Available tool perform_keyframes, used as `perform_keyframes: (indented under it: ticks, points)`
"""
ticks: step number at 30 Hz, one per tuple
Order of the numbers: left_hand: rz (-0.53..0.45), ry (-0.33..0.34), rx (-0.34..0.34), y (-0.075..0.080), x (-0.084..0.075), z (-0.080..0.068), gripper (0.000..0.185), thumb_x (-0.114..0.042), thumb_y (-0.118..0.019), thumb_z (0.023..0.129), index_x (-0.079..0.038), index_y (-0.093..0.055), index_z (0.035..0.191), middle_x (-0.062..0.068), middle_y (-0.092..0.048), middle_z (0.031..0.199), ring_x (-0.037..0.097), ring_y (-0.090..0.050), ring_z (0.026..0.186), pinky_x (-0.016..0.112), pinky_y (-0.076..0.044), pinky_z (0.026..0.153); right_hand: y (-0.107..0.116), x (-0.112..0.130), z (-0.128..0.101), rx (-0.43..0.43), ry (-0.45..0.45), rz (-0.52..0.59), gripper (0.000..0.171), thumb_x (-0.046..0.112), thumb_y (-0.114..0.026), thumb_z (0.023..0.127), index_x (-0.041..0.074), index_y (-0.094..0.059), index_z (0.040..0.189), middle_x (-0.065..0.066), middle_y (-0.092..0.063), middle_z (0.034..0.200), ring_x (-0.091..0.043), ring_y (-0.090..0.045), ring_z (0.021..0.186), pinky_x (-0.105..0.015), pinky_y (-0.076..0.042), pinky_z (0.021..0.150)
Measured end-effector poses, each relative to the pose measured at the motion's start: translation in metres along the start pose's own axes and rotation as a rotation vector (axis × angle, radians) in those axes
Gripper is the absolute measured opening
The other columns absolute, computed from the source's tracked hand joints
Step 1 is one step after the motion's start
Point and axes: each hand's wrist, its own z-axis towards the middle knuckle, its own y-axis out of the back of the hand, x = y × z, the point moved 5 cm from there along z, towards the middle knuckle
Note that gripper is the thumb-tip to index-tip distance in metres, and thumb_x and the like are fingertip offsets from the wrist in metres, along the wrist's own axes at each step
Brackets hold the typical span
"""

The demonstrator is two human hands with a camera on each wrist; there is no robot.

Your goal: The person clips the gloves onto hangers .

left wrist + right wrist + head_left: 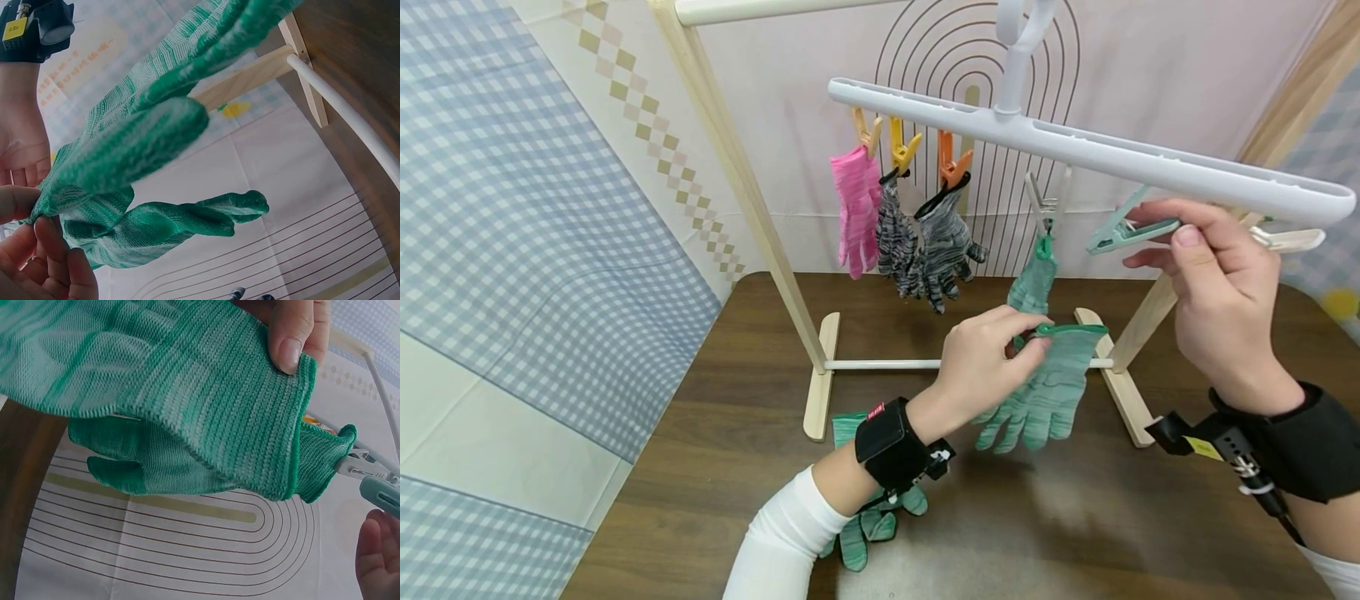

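My left hand (981,362) pinches a green knit glove (1056,387) by its cuff, and the glove's fingers hang down. In the right wrist view the left thumb (291,353) lies on the cuff's edge. My right hand (1228,287) holds a pale green clothespin (1131,235) between thumb and fingers, under the right half of a white hanger (1097,146). The held glove hangs lower, apart from that clothespin. Behind it, a white clothespin (1043,204) grips another green glove (1033,279) by the cuff.
A pink glove (855,208) and two black-grey gloves (943,233) hang from clothespins at the hanger's left. Another beige clothespin (1292,240) is beyond my right hand. A green glove (853,533) lies on the table (715,500) under my left forearm. A wooden rack (752,200) stands around the hanger.
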Motion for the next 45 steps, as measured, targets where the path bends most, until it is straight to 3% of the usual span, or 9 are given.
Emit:
perform_keyframes:
  ticks: [8, 15, 27, 34, 40, 45]
  points:
    - [-0.007, 0.002, -0.026, 0.0017, 0.0007, 0.0002, 0.017, -0.019, -0.057, 0.084, -0.014, -0.068, 0.096, -0.006, -0.063, 0.080, -0.001, -0.047, 0.057, 0.007, -0.030, 0.051, -0.0042, -0.0038, 0.0017, 0.069, -0.023, 0.232, 0.025, -0.013, -0.031, 0.089, -0.027, -0.044, 0.105, -0.027, -0.057, 0.105, -0.031, -0.055, 0.099, -0.031, -0.049, 0.076]
    - [-0.016, 0.005, -0.032, 0.0022, 0.0018, 0.0001, 0.017, -0.019, -0.057, 0.084, -0.014, -0.068, 0.096, -0.005, -0.063, 0.080, -0.001, -0.046, 0.057, 0.007, -0.031, 0.051, -0.0052, -0.0048, 0.0020, 0.090, -0.038, 0.287, 0.027, -0.010, -0.027, 0.091, -0.027, -0.043, 0.104, -0.027, -0.055, 0.102, -0.035, -0.051, 0.110, -0.033, -0.047, 0.081]
    - [-0.021, -0.005, -0.042, 0.0037, 0.0020, 0.0023, 0.016, -0.019, -0.056, 0.084, -0.015, -0.068, 0.095, -0.006, -0.063, 0.080, -0.002, -0.046, 0.057, 0.007, -0.031, 0.050, -0.0028, -0.0079, 0.0056, 0.119, -0.094, 0.417, 0.030, 0.003, -0.036, 0.093, -0.025, -0.044, 0.098, -0.036, -0.053, 0.107, -0.042, -0.051, 0.102, -0.040, -0.042, 0.087]
    - [-0.021, 0.000, -0.035, 0.0035, 0.0021, 0.0029, 0.017, -0.019, -0.056, 0.085, -0.015, -0.068, 0.095, -0.005, -0.064, 0.081, -0.002, -0.046, 0.057, 0.007, -0.031, 0.050, -0.0038, -0.0065, 0.0072, 0.090, -0.127, 0.471, 0.028, 0.001, -0.040, 0.091, -0.026, -0.047, 0.093, -0.036, -0.052, 0.107, -0.044, -0.051, 0.101, -0.040, -0.042, 0.087]
    - [-0.030, -0.004, -0.041, 0.0035, 0.0022, 0.0038, 0.017, -0.018, -0.056, 0.084, -0.014, -0.068, 0.095, -0.005, -0.064, 0.082, -0.001, -0.047, 0.057, 0.008, -0.031, 0.051, -0.0054, -0.0047, 0.0079, 0.124, -0.166, 0.558, 0.023, -0.003, -0.033, 0.092, -0.023, -0.044, 0.099, -0.035, -0.050, 0.110, -0.045, -0.047, 0.106, -0.042, -0.038, 0.091]
    - [-0.042, -0.006, -0.057, 0.0055, 0.0015, 0.0054, 0.016, -0.018, -0.055, 0.084, -0.014, -0.068, 0.095, -0.005, -0.063, 0.081, 0.000, -0.047, 0.057, 0.007, -0.032, 0.052, -0.0052, -0.0040, 0.0099, 0.160, -0.183, 0.558, 0.023, -0.003, -0.032, 0.092, -0.019, -0.041, 0.107, -0.034, -0.048, 0.113, -0.044, -0.044, 0.108, -0.041, -0.035, 0.093]
